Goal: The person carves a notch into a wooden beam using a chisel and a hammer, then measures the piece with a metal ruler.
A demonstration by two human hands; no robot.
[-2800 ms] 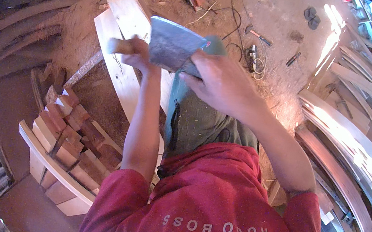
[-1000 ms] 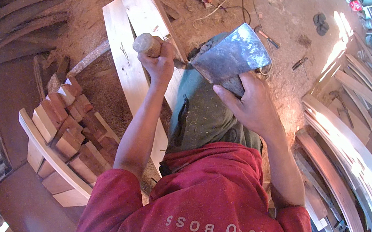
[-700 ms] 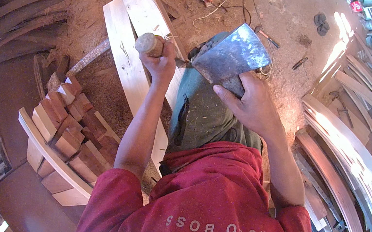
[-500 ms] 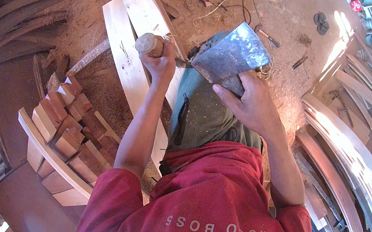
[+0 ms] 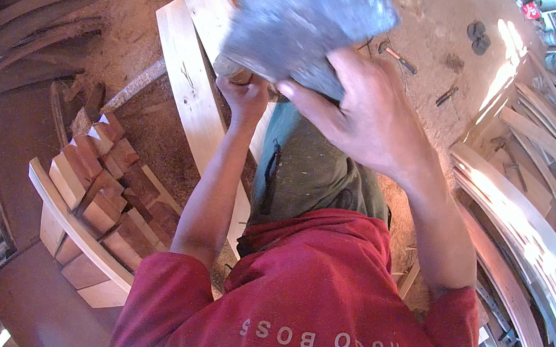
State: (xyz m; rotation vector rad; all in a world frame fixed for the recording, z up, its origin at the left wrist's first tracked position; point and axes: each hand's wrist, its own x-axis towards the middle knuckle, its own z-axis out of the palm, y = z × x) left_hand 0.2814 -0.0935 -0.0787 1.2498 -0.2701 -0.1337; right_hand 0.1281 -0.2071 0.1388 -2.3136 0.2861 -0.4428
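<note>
A wide, dark metal axe blade, blurred by motion, is raised high in front of me. My right hand is closed on it close to the head; whether a long handle runs from it I cannot tell. My left hand is closed round a chisel with a round wooden handle, partly hidden behind the axe. The chisel's blade is out of sight now. Beneath my left hand lie pale wooden planks, beside my leg in green-grey trousers.
Stacked cut wood blocks stand at the left behind a curved pale strip. Long curved boards fill the right. A hammer and pliers lie on the dirt floor. Sawdust covers the ground at left.
My right hand has lifted the axe up and to the left, so it now covers part of the chisel handle. The left hand has stayed nearly in place.
</note>
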